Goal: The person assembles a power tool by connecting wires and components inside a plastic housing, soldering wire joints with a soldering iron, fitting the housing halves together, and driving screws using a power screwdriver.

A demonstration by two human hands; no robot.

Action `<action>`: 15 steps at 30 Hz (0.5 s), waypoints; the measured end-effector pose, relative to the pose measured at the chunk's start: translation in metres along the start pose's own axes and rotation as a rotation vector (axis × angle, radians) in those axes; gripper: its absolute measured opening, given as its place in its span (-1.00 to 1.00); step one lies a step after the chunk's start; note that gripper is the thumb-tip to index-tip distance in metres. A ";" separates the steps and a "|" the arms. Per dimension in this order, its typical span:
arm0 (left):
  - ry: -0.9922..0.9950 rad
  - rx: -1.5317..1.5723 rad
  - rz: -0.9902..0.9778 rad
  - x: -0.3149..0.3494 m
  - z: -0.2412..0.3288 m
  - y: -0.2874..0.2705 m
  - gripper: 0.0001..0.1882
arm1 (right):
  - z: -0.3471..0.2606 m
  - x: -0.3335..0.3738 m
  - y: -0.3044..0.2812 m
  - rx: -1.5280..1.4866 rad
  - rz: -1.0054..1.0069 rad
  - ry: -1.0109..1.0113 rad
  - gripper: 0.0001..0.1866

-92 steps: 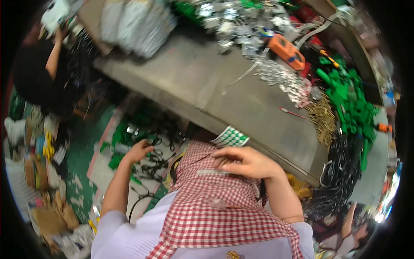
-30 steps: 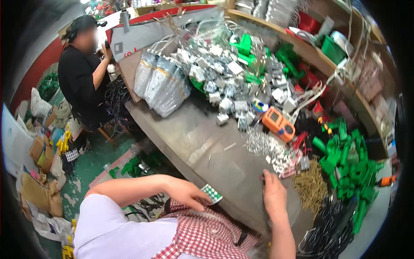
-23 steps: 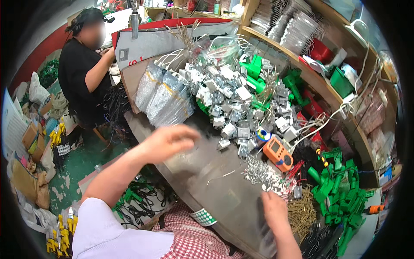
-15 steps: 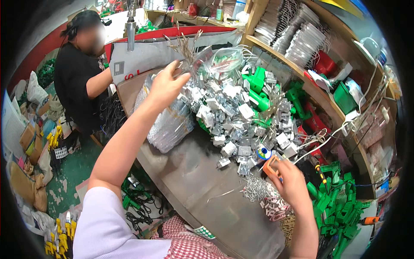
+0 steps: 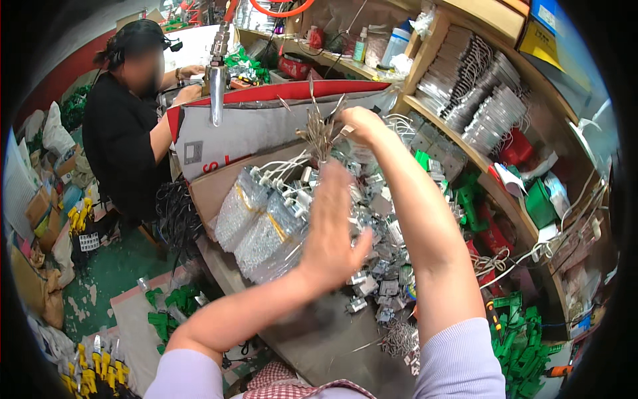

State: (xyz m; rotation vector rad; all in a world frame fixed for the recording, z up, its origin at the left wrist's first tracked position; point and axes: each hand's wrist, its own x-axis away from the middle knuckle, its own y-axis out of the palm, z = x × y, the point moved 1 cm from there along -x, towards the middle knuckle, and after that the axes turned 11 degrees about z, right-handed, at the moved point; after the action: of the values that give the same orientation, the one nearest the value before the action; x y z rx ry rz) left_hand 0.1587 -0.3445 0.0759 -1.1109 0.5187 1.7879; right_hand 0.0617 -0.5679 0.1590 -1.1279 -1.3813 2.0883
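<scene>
My left hand (image 5: 330, 223) hangs over the pile of small metal and white parts (image 5: 382, 199), blurred by motion. Its fingers are stretched out and the thumb stands apart, with nothing visible in it. Farther away, my right hand (image 5: 362, 124) touches the right side of an upright bundle of thin brownish metal strips or wires (image 5: 319, 133). Its fingers are bent together at the bundle; what lies between them is too small to make out. Clear bubble-wrap packs (image 5: 244, 216) lie left of my left hand, with white cables behind them.
A metal air-tool nozzle (image 5: 216, 93) hangs above a grey-and-red panel (image 5: 246, 123). Coiled cables (image 5: 495, 113) fill the right shelf. Green plastic housings (image 5: 525, 346) lie at lower right, beside loose screws (image 5: 401, 339). A co-worker in black (image 5: 126, 126) sits at the far left.
My right hand has let go of the orange object and moved up and left to the bundle. My left hand has come down and right from beside the bundle. The view has shifted slightly.
</scene>
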 end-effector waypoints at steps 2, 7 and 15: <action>0.188 -0.152 -0.342 0.009 0.009 -0.002 -0.23 | -0.013 -0.004 0.006 0.063 0.033 0.084 -0.74; 0.245 -0.361 -0.425 0.023 -0.030 0.014 -0.34 | 0.027 0.014 -0.004 0.171 0.269 -0.018 -0.88; 0.189 -0.217 -0.337 0.010 -0.027 0.020 -0.18 | 0.053 0.094 -0.190 0.280 0.978 -0.045 -0.87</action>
State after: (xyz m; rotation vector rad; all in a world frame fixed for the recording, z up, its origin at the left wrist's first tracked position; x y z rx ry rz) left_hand 0.1523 -0.3693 0.0514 -1.4354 0.2308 1.4765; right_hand -0.0567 -0.4506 0.3008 -1.8585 -0.5037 2.8147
